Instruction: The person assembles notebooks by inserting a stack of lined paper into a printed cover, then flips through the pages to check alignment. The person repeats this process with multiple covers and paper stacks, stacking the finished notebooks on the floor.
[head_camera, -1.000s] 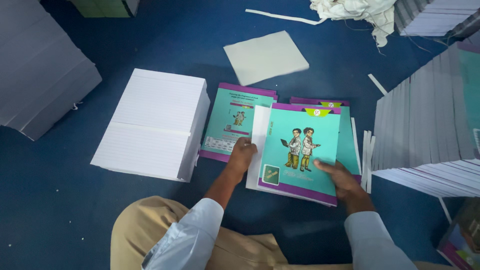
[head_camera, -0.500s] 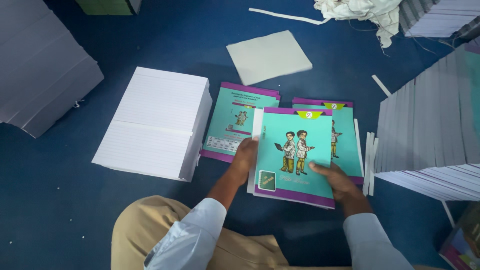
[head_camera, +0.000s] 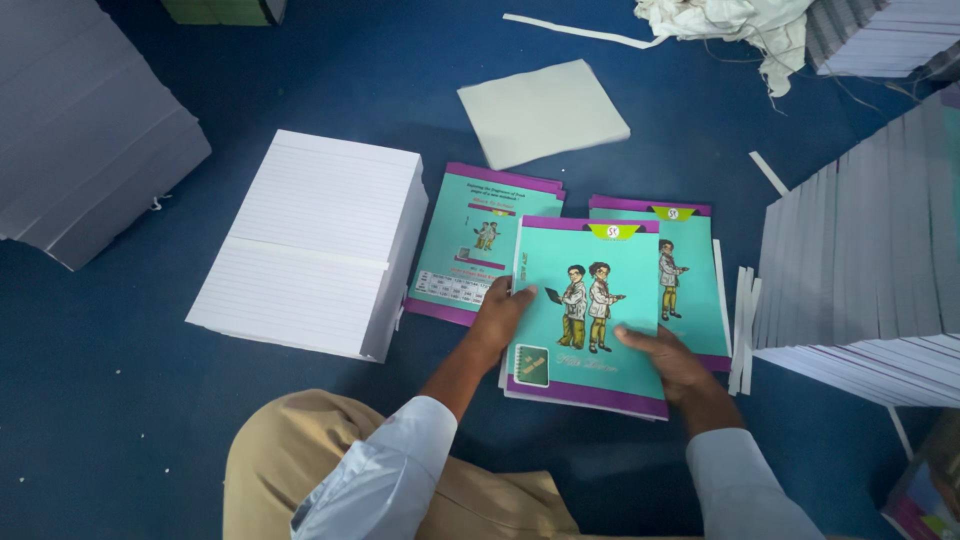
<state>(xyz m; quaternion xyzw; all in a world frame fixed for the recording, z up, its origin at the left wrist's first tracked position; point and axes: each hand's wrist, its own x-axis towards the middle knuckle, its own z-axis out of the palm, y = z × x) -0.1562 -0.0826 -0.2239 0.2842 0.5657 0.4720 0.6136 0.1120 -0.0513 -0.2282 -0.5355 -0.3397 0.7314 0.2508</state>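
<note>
Teal notebook (head_camera: 590, 310) with purple edging, cartoon pair on cover, left hand (head_camera: 500, 315) grip grasping its spine edge, right hand (head_camera: 665, 360) flat, released

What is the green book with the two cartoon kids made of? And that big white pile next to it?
The teal notebook under the left hand and right hand looks like paper inside a thin card cover, probably smooth-coated: flat printed colour with white page edges showing along its left side. The white stack looks like plain matte ruled paper: faint lines on top, many thin sheet edges down its side.
</note>
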